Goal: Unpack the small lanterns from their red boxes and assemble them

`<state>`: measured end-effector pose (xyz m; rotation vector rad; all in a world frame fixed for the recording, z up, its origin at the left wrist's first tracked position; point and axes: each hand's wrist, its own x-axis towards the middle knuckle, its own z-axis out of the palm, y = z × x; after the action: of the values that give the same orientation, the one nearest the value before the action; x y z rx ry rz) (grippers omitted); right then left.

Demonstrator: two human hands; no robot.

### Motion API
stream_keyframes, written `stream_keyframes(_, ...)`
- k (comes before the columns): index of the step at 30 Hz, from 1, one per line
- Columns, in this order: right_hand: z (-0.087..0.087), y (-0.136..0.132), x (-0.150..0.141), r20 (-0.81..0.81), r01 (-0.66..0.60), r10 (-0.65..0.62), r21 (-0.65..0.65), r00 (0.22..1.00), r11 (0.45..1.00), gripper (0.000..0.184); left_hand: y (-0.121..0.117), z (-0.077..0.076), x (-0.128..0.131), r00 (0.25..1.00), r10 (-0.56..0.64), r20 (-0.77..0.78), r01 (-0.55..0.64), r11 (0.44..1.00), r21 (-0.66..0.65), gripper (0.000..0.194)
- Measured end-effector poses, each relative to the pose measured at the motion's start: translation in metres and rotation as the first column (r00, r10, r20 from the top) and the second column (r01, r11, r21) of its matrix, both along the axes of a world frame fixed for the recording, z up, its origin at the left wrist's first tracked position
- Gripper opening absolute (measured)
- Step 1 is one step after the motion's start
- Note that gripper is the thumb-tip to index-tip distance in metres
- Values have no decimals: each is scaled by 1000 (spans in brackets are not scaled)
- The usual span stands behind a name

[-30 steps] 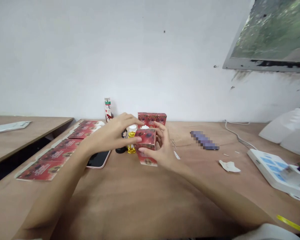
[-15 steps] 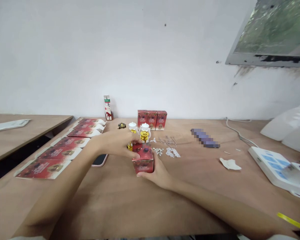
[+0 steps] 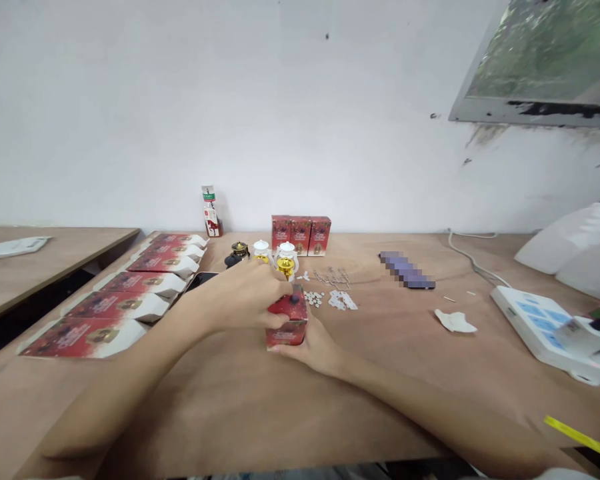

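A small red printed cardboard box (image 3: 286, 333) stands in front of me at the middle of the table. My right hand (image 3: 320, 350) is closed around its right side, with the thumb along the lower front. From the left, my left hand (image 3: 250, 293) reaches over the box, fingers bent against its top and left side; some fingertips are hidden. Just behind are small white-and-gold lantern-like ornaments (image 3: 286, 267), partly covered by my left hand, and a black-and-gold one (image 3: 239, 252).
Flat red cartons (image 3: 87, 335) lie in a row at left, beside a partly hidden phone (image 3: 200, 280). Three red boxes (image 3: 301, 235) stand by the wall. Button cells (image 3: 313, 299), white pieces (image 3: 343, 300) and metal hooks (image 3: 333, 277) lie behind the hands. A power strip (image 3: 535, 333) sits at right.
My left hand has shifted slightly, its fingers now more bent at the box's top. The right hand keeps its hold on the box. The whole view has moved a little.
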<state>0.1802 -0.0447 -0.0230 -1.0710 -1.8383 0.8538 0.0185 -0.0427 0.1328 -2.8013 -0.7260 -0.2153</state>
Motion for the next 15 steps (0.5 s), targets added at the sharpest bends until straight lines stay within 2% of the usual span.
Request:
stream_keyframes(7,-1,0,1,36,35,-37,39,999,999,66,-11,-1,8,989,37,-145,-23,995,98,10)
stream_keyframes(12,0,1,1,61,69,-72,37,996,997,69,-7,-8,16,967,5,-256,43,982,183,9)
stream_keyframes(15,0,2,1,78,77,-79,29,994,997,67,-2,-12,16,965,-33,-262,96,968,232,12)
